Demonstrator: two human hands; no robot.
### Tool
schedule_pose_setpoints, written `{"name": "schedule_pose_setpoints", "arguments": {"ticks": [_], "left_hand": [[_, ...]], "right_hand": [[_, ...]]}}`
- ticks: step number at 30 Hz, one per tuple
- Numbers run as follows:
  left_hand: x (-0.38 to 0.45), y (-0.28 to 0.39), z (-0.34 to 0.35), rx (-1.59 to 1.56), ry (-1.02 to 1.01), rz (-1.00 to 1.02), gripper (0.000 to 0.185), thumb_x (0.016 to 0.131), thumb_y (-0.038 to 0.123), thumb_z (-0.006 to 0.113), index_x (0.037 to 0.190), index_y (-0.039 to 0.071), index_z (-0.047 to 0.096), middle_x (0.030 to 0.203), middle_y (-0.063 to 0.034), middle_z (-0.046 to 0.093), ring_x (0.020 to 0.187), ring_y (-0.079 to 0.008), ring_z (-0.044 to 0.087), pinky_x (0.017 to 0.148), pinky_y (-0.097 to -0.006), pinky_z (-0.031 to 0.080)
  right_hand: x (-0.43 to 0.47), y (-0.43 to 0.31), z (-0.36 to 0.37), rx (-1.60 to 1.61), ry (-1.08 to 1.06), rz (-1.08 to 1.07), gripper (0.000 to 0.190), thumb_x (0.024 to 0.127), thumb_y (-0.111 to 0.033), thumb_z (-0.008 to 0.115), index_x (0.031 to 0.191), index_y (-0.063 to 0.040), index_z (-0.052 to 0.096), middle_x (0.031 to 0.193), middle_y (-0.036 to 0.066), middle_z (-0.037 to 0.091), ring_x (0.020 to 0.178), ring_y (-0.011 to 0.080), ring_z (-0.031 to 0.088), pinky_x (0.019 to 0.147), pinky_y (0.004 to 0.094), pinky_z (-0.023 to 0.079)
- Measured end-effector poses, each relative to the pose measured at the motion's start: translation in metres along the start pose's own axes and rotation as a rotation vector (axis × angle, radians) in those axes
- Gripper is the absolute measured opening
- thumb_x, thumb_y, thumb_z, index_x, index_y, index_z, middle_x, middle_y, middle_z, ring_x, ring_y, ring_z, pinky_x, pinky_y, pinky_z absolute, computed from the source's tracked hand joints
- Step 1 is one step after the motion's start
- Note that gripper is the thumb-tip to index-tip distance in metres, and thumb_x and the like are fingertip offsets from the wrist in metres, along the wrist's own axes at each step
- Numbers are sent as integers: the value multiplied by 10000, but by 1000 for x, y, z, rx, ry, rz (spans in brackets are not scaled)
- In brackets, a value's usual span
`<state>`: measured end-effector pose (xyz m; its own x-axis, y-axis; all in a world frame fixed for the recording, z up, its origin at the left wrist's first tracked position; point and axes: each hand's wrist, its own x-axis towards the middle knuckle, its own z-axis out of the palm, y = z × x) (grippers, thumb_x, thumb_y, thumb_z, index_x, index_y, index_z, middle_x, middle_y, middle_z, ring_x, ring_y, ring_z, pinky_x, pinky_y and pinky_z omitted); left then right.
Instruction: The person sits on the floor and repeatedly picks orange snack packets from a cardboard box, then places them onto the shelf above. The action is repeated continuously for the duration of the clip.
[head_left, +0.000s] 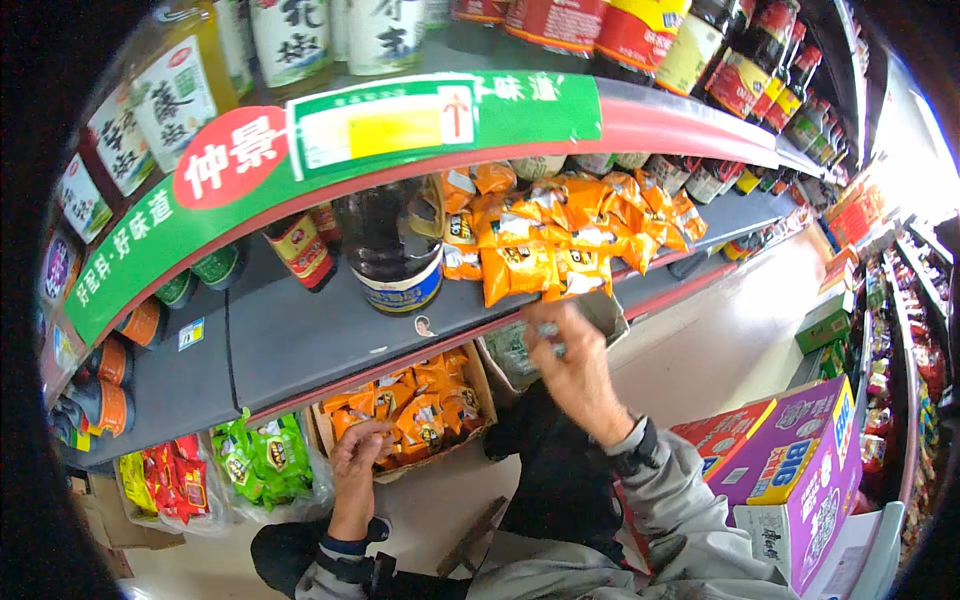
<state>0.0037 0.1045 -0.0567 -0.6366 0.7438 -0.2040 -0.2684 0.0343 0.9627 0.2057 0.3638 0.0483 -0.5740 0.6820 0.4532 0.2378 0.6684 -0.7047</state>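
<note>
My right hand (574, 364) is raised just below a pile of orange packets (577, 217) on the shelf. Its fingers are loosely bent, with gaps between them and no packet in them. Below the shelf edge, my left hand (358, 456) reaches over the near left side of a cardboard box (420, 471) filled with similar orange packets (420, 420). Its fingers are spread beside the packets; whether they touch one is not clear. Behind my right hand stands another box (616, 319) with a greenish plastic-wrapped content (514, 349), partly hidden.
Left on the shelf (292, 352) stand a large dark bottle (394, 255) and a red-labelled bottle (304, 251). Boxes below hold green packets (270, 457) and red packets (176, 476). Purple cartons (795, 465) stand at my right. A green price strip (525, 112) edges the upper shelf.
</note>
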Motion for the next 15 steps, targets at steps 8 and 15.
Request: {"name": "schedule_pose_setpoints", "arguments": {"ticks": [8, 15], "left_hand": [[-6, 7, -6, -74, -34, -22, 156, 1029, 149, 649, 1122, 34, 700, 1092, -72, 722, 1012, -164, 695, 907, -313, 551], [-6, 8, -6, -60, -8, -27, 183, 1032, 187, 667, 1116, 30, 709, 1080, -72, 729, 957, -162, 706, 903, -315, 564]], "right_hand": [[97, 11, -7, -604, 88, -407, 431, 862, -128, 714, 1269, -30, 609, 1304, 191, 624, 1279, 433, 528, 1061, 532, 438], [126, 35, 19, -707, 2, -419, 352, 847, -138, 721, 1175, -40, 638, 1149, 143, 648, 1149, 392, 575, 971, 517, 460]]}}
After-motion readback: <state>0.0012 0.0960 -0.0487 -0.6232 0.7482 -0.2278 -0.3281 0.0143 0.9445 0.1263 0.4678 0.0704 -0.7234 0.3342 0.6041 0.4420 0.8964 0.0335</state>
